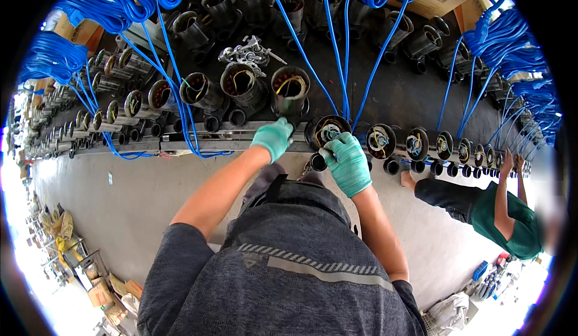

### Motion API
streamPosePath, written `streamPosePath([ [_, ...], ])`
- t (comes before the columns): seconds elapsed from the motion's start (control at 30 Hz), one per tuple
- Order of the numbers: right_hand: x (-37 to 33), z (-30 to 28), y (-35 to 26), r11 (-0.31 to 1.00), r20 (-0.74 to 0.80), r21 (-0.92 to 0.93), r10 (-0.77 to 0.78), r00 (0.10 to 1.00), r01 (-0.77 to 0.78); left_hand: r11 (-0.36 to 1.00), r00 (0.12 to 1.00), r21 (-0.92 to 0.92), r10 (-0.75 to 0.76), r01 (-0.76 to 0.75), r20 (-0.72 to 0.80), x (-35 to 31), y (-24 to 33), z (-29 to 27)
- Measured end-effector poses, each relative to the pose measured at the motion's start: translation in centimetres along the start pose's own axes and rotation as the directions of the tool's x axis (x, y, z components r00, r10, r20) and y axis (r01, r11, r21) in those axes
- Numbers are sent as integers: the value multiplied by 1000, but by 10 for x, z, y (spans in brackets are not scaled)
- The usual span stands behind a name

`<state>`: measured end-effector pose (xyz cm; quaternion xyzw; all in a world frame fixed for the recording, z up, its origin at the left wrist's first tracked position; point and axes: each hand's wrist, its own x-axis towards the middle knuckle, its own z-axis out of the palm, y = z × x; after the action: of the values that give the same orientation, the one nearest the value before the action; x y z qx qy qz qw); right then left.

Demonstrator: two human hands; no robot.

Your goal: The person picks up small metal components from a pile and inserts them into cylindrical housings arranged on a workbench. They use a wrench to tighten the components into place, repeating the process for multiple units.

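My left hand (pixel 274 139), in a green knit glove, has its fingers curled against the lower near side of a dark metal motor housing (pixel 289 100). Copper windings and a yellow wire show inside that housing. Also gloved, my right hand (pixel 347 166) is closed at the near right rim of another motor housing (pixel 310 132), which faces me. Inside it is a tangle of coloured wires (pixel 330 131), and blue cables run up from behind it. What lies between the right fingers is hidden.
Rows of similar housings (pixel 242 86) stand along the dark bench (pixel 361 53). Small metal parts (pixel 245 53) are heaped behind them. Coiled blue cables (pixel 96 2) hang overhead. A co-worker in a green shirt (pixel 503 215) stands at the right. Cartons (pixel 99 294) lie at lower left.
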<state>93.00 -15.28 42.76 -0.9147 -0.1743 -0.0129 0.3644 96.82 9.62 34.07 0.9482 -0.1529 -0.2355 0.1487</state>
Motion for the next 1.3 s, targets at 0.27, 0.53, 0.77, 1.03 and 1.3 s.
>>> streamPosePath([
  [0.27, -2, 1, 9, 997, 4, 70, -24, 1000, 24, 999, 993, -8, -40, 41, 115, -79, 16, 38],
  [0.53, 3, -3, 9, 997, 22, 72, -44, 999, 42, 1000, 989, -11, 1, 1, 150, -83, 22, 46],
  [0.77, 2, -8, -1, 1000, 34, 14, -27, 999, 26, 983, 992, -171, 83, -66, 96, -99, 19, -16],
  [1.03, -6, -15, -26, 988, -41, 84, 130, 991, -126, 886, 873, -382, 50, -262, -485, -70, -90, -176],
  [1.3, 0, 16, -104, 958, -201, 77, 288, 936, -277, 961, 967, 115, 251, -253, 35, 121, -179, -231],
])
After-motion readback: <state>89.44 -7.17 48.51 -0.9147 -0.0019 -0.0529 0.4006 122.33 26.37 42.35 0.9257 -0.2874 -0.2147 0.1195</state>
